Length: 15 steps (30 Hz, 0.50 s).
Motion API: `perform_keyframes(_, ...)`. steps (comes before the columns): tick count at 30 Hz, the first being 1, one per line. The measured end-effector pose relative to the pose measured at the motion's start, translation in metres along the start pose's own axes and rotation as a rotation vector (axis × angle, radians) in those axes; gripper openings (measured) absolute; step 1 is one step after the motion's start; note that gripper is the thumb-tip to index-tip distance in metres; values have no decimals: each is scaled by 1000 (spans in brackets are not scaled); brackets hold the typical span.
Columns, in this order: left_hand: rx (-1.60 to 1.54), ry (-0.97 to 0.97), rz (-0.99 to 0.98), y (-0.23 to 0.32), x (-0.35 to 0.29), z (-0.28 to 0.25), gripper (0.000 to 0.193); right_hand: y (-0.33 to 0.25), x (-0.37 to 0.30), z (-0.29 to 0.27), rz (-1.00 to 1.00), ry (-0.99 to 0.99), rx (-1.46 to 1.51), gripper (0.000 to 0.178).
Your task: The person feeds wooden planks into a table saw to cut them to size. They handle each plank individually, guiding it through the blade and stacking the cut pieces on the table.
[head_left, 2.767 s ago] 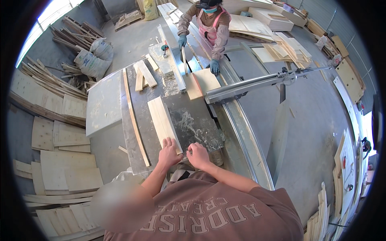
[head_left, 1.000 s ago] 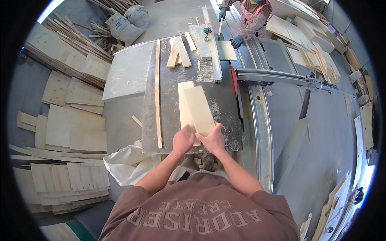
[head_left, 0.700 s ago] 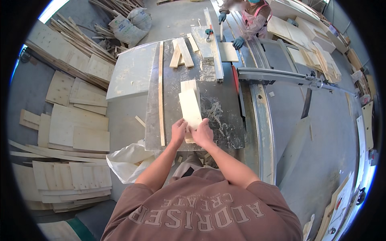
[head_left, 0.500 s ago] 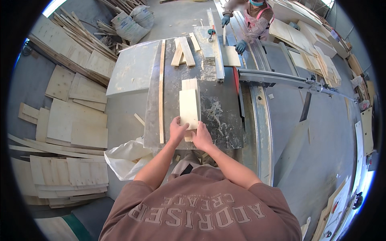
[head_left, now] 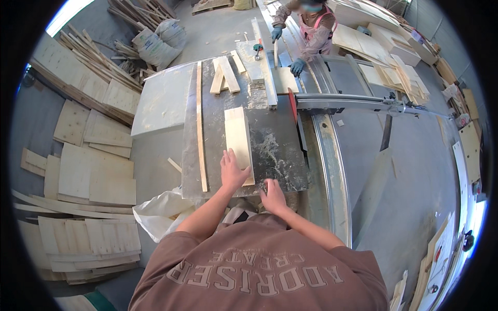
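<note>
left of the dark table [head_left: 215,129], flat boards [head_left: 96,171] lie on the grey floor [head_left: 155,150], and a white sack [head_left: 158,210] slumps by the table's near left corner. on the table lie a long thin strip [head_left: 201,129], then a stack of pale boards [head_left: 236,132] near its middle, then sawdust [head_left: 270,147]. past the table's far right, a co-worker [head_left: 316,31] touches a board [head_left: 285,80]; a metal rail [head_left: 334,181] runs along the right side.

half a second ago both hands held the stack's top board; now the left hand [head_left: 234,171] lies loosely spread across its near end, and the right hand [head_left: 272,194] is off it, at the table's near edge.

the left palm covers part of the stack. the right fingers are curled; i cannot tell whether they hold anything.
</note>
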<state>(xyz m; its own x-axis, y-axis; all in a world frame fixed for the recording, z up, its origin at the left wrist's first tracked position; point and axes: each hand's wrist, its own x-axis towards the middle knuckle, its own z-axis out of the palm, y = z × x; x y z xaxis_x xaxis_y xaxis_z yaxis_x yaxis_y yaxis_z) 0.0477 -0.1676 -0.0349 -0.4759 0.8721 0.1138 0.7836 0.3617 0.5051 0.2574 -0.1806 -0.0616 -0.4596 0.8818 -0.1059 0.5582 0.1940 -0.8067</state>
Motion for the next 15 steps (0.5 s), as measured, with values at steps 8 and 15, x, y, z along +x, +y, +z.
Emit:
perform_keyframes(8, 330, -265, 81, 29, 15, -12, 91, 33, -27, -4, 110, -8, 14, 45)
perform_keyframes(15, 423, -319, 127, 36, 31, -19, 82, 45, -29, -13, 181, 28, 6, 46)
